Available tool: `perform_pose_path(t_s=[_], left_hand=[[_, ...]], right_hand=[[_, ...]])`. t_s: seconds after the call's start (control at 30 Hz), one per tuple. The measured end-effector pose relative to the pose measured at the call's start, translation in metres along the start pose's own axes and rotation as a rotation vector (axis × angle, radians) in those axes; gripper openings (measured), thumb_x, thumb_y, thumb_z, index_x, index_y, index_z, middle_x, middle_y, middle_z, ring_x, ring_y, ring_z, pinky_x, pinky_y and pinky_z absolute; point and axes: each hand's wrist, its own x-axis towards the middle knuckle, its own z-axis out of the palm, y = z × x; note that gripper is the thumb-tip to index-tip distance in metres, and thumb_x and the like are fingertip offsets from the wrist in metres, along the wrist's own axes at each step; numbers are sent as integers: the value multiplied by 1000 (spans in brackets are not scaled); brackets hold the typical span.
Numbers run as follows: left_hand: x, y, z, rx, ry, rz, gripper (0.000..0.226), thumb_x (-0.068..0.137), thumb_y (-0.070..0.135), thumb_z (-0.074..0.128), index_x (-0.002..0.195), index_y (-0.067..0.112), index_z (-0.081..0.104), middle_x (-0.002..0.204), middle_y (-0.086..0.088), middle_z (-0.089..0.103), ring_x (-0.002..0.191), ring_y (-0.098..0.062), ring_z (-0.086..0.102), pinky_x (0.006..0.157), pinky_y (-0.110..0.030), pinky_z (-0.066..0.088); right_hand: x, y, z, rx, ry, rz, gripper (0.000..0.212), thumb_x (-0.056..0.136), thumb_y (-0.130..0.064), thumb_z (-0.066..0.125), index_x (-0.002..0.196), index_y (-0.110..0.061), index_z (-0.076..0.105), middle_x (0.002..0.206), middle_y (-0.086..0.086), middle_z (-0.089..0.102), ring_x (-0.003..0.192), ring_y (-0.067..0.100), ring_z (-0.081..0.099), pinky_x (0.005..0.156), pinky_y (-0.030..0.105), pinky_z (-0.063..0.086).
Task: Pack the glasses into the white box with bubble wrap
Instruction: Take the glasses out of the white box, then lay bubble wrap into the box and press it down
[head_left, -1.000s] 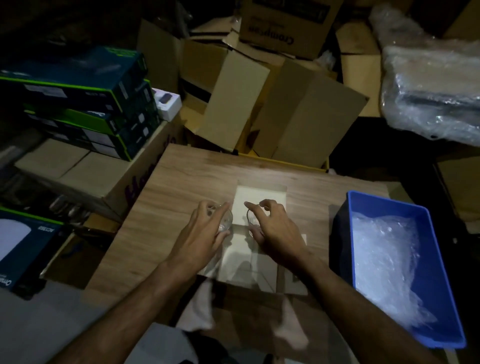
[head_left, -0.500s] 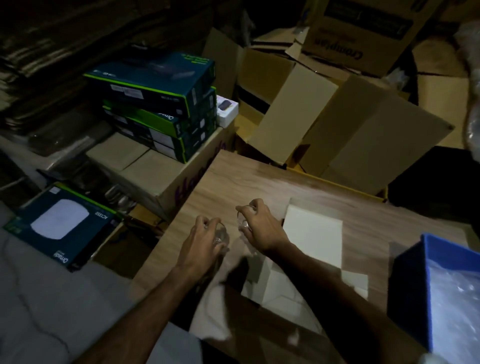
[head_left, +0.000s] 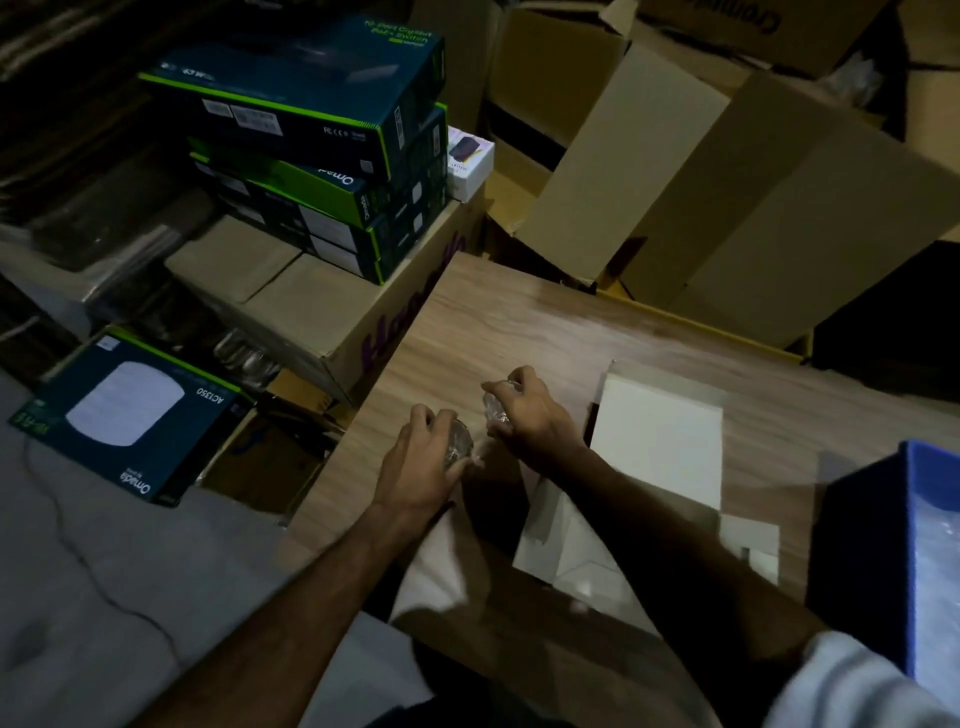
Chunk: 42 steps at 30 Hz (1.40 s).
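Left hand: your left hand sits just left of centre in the frame, fingers curled down over a small clear glass that rests low on the wooden tabletop; the grip is closed around that glass.
Right hand: your right hand is just beside the left one, slightly higher in the frame, fingertips pinched round a second clear glass; it holds that glass close above or on the wood, and you cannot tell which in this dim light.
Glasses: both are at the centre of the frame, near each other but apart, to the left of the box.
White box: the white box lies open right of centre on the tabletop, its flaps spread flat toward the lower edge; your right forearm crosses over its near part.
Bubble wrap: the bubble wrap fills a blue bin at the right edge of the frame, well apart from both hands.
Surroundings: stacked dark green product boxes stand in the upper left, and open cardboard cartons crowd the upper right behind the table.
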Motion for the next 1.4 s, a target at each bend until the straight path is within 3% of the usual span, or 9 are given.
perform_pose_path(t_s=[0.13,0.23,0.37,0.77,0.93,1.07,1.23,1.33,1.4], left_hand=[[-2,2,-1,57,26,5,71,87,52,69,145,24,38,135,-6,39,121,-26,52,90,-38,52],[-6,5,-4,31,98,44,76,90,60,60,151,23,33,148,-7,37,135,-24,40,106,-39,43],[-9,25,-8,19,165,166,66,99,50,50,155,23,29,160,-10,27,149,-24,23,119,-42,26],[-29,175,30,17,164,718,63,100,30,55,155,8,34,162,-24,26,150,-36,28,121,-54,28],[-53,251,66,56,68,825,62,100,41,39,154,10,36,163,-25,25,151,-36,25,122,-52,24],[-78,304,101,26,8,905,60,98,35,47,150,6,43,160,-29,28,147,-41,33,116,-53,37],[-99,363,144,-65,-149,824,72,96,51,45,154,10,38,164,-26,18,151,-42,23,121,-51,25],[-98,387,173,26,-207,818,76,93,55,43,154,8,38,164,-28,17,151,-44,24,119,-48,21],[-93,395,189,93,-197,790,67,90,34,56,148,2,45,158,-35,27,143,-51,35,113,-55,34]], right_hand=[[-5,-4,-5,13,-16,17,64,93,-35,68,151,-23,43,151,17,35,138,34,41,103,43,48],[-18,-5,-12,-53,17,-6,63,97,-41,58,154,-20,40,159,22,32,145,38,34,114,48,39],[-53,3,-19,-115,229,8,54,101,-39,43,148,-13,47,155,25,40,141,40,40,116,52,36],[-222,80,-66,-137,511,429,57,107,-37,37,159,-20,25,168,11,16,156,26,14,125,39,-2],[-298,118,-79,-112,606,569,56,106,-37,36,158,-20,27,166,10,23,154,25,19,128,46,11],[-355,157,-75,-83,652,679,57,103,-36,40,157,-17,34,164,15,28,152,29,21,124,48,20],[-408,209,-60,-65,618,795,60,100,-38,48,155,-15,39,162,18,33,149,35,31,119,45,29],[-428,234,-61,-7,370,826,73,97,-38,56,160,-17,26,167,18,18,153,34,21,121,42,24],[-432,250,-64,36,184,829,83,92,-32,62,162,-20,19,168,17,9,154,33,17,121,39,23]])
